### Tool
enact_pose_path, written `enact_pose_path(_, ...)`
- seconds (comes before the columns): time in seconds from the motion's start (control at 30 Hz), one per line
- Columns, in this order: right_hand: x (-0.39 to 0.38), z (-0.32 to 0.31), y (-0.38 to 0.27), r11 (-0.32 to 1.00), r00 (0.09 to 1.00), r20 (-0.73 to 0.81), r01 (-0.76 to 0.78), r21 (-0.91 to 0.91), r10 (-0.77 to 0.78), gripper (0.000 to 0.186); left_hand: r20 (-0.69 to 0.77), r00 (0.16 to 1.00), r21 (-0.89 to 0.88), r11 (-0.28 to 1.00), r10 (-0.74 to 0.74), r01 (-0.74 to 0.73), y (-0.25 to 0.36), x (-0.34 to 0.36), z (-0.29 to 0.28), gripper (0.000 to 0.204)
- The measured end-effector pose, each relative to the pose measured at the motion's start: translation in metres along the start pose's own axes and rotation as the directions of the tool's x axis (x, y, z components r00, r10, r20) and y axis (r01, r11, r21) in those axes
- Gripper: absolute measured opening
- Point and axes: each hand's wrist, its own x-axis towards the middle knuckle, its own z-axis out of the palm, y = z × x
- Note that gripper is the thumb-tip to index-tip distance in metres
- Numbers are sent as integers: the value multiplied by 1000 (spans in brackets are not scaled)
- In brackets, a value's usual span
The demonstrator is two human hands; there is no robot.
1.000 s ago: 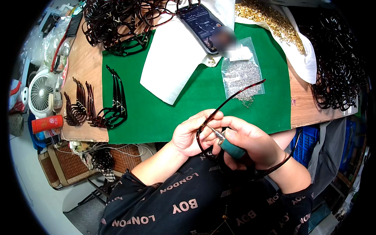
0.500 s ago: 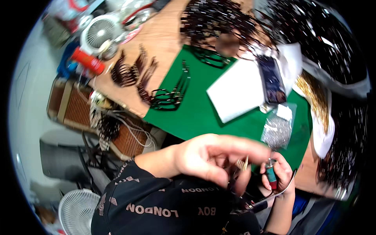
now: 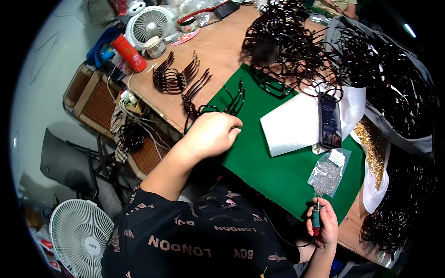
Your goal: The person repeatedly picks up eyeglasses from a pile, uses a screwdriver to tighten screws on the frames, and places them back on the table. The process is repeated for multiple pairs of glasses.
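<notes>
My left hand [image 3: 215,134] reaches onto the left part of the green mat [image 3: 250,167], fingers curled at a group of dark eyeglass pieces [image 3: 235,99]; what they grip is hidden. My right hand [image 3: 324,224] holds a teal-and-red corded screwdriver [image 3: 316,219] upright at the mat's front right, its tip beside spilled silver bits below a clear bag of tiny silver parts [image 3: 327,176]. Above the bag a phone [image 3: 330,120] lies on white paper [image 3: 287,123].
Piles of dark frames [image 3: 384,74] cover the back and right, beside gold pieces [image 3: 373,153] on white cloth. More pieces [image 3: 171,78] stand on the wooden table [image 3: 218,41], left. A person's arm [image 3: 345,9] shows at the back. A fan [image 3: 74,236] and chairs stand left.
The view has swung round. My left hand has left the screwdriver and moved to the frame pieces at left. The glasses piece I held is no longer visible; my right hand keeps the screwdriver.
</notes>
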Motion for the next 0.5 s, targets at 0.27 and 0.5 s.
enact_pose_path(0.27, -4, 1, 2, 998, 997, -52, 60, -37, -62, 36, 4, 943, 68, 940, 334, -333, -23, 71, 6, 18)
enact_pose_path(0.5, 0, 6, 2, 998, 997, -61, 39, -44, -42, 32, 487, 868, 96, 982, 97, -163, -26, 115, -12, 15)
